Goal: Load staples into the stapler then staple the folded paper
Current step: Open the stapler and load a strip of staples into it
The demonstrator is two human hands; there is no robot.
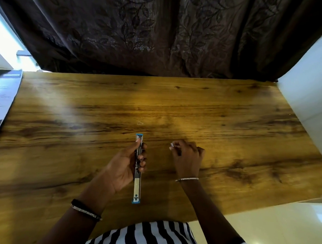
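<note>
Gripped in the left hand (126, 166), a blue-tipped metal stapler (138, 168) is held swung open over the wooden table (230, 115).
A small pale strip, seemingly staples (172, 144), is pinched in the right hand (187, 157) just beside it; printed paper (2, 100) lies well apart at the table's far-left edge, with a bent staple (140, 123) seen beyond the stapler.

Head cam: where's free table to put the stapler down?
Free: the table between curtain and hands, and the stretch between the printed sheet and left hand. Crowded: centre front, around the open stapler, right hand and a stray staple.
</note>
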